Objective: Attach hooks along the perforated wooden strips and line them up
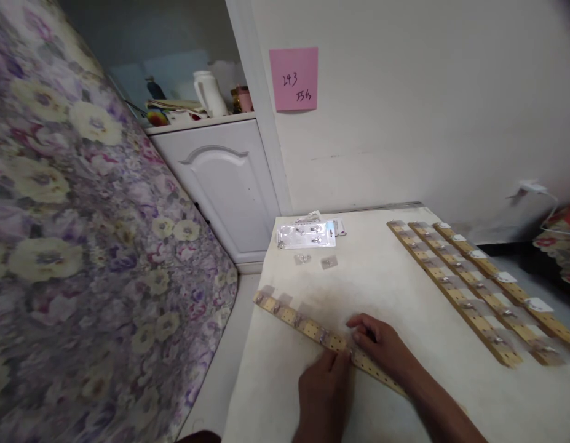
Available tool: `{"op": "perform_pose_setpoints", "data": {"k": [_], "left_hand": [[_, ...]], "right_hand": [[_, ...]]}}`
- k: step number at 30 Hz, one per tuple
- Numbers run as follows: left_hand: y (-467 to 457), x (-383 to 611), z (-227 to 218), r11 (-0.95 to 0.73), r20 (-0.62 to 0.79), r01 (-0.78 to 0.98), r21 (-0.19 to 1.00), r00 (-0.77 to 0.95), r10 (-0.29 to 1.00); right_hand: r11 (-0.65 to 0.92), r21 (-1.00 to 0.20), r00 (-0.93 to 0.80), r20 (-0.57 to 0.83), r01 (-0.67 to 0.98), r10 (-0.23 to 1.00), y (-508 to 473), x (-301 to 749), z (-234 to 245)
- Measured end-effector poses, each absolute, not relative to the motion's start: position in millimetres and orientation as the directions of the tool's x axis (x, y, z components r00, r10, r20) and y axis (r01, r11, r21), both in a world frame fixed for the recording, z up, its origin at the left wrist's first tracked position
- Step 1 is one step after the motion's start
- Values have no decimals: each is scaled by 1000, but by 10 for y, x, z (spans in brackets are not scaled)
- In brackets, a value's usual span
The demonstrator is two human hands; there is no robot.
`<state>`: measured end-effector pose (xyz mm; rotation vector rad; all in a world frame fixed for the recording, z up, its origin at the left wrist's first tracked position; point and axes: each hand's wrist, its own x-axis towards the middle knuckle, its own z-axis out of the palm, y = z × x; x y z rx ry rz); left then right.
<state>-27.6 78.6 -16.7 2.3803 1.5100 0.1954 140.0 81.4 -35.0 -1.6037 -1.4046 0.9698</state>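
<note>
A narrow wooden strip [307, 326] with rows of small holes lies slantwise on the white table. Several clear adhesive hooks [323, 335] with metal hook parts are set along its far left half. My left hand [324, 387] is closed at the strip's near edge, its fingertips gripping the wood around the middle. Over the strip's right part lies my right hand [381, 344] with curled fingers. Its thumb and fingertips are close to my left fingertips, and whatever is between them is hidden.
Farther back lie two loose clear hooks [329, 263] and a clear blister pack [307, 235] of hooks. Three more wooden strips [455, 292] with hooks lie side by side at right. A floral curtain [104, 246] hangs left, beside a white cabinet [224, 184]. A pink note [294, 79] is on the wall.
</note>
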Motion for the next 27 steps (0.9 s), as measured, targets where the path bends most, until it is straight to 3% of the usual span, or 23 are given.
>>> {"op": "perform_pose_setpoints", "data": {"k": [7,15,27], "left_hand": [[784,-279,-185,-362,-32,839,406,409,912],[780,-278,-239,-487,7,855,178,493,870],[775,-272,-203,-498,8,845,196,506,862]], "right_hand": [[-101,-916,105,-65,388,992,795,1383,-326],[-141,-938,78,-122,317,989,798,1389,-344],[-146,-944,82,-127,296,988,797,1383,-322]]}}
